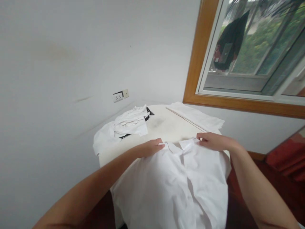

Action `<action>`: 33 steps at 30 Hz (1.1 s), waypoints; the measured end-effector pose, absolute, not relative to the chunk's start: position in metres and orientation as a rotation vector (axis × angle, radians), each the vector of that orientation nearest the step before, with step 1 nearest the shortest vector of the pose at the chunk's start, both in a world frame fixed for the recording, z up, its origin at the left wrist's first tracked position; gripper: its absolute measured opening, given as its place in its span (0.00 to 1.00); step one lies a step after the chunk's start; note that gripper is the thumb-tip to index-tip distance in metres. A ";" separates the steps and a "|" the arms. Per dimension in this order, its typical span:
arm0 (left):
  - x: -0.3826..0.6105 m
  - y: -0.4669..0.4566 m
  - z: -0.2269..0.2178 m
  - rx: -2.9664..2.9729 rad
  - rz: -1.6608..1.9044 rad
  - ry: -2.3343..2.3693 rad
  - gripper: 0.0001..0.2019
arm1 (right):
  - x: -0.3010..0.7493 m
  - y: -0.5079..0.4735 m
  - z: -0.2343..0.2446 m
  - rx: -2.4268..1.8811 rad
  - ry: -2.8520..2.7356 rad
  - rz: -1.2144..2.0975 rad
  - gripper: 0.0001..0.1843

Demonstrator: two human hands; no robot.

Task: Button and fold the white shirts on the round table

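Note:
A white collared shirt [164, 184] hangs over the near edge of a cream-topped table [164, 124], its front opening facing up and its lower part reaching toward me. My left hand [151, 148] pinches the shirt just left of the collar. On the other side of the collar, my right hand [211, 141] grips the shirt at the shoulder, thumb and fingers closed on the cloth. The collar lies between both hands. The shirt's bottom end runs out of view.
A crumpled white cloth heap with black parts [131, 121] lies at the table's back left. Folded white fabric [197, 116] rests at the back right. A wall socket [117, 97] sits above the table, and a wood-framed window [247, 101] is at right. Red fabric [288, 152] shows lower right.

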State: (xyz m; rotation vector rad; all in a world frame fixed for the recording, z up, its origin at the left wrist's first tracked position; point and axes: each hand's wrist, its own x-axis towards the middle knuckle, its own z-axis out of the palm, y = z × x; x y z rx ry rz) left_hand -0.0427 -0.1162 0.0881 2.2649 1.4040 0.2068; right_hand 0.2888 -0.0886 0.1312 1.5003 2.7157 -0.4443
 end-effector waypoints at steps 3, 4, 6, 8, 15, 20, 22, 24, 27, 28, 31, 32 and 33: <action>-0.045 -0.089 0.105 2.397 0.269 1.561 0.17 | 0.295 -0.077 0.155 1.667 2.761 -0.311 0.11; -0.044 -0.076 0.108 2.416 0.301 1.714 0.17 | 0.290 -0.066 0.158 1.727 2.786 -0.213 0.12; -0.038 -0.045 0.108 2.458 0.359 2.000 0.17 | 0.273 -0.036 0.153 1.967 2.771 0.031 0.15; -0.033 -0.017 0.106 2.455 0.394 2.204 0.17 | 0.251 -0.007 0.138 2.204 2.685 0.214 0.17; -0.038 0.021 0.069 2.482 0.325 2.389 0.14 | 0.209 0.023 0.070 2.175 2.684 0.472 0.20; -0.025 0.000 0.041 2.642 0.432 2.241 0.15 | 0.197 0.005 0.033 1.755 2.820 0.045 0.21; -0.017 -0.009 0.031 2.658 0.446 2.096 0.16 | 0.194 0.001 0.019 1.729 2.825 -0.021 0.27; -0.013 -0.018 0.020 2.655 0.425 1.983 0.18 | 0.195 -0.002 0.006 1.712 2.822 -0.013 0.31; -0.014 -0.031 0.004 2.674 0.405 1.901 0.24 | 0.206 -0.009 -0.006 1.626 2.855 -0.001 0.33; -0.016 -0.036 0.001 2.688 0.400 1.872 0.25 | 0.211 -0.012 -0.008 1.588 2.880 0.000 0.33; -0.024 -0.056 -0.004 2.756 0.373 1.726 0.27 | 0.230 -0.028 -0.011 1.510 2.976 0.004 0.32; -0.027 -0.063 -0.004 2.785 0.368 1.670 0.27 | 0.236 -0.033 -0.011 1.495 3.013 -0.005 0.31; -0.030 -0.069 -0.004 2.814 0.366 1.613 0.26 | 0.241 -0.038 -0.010 1.485 3.052 -0.022 0.31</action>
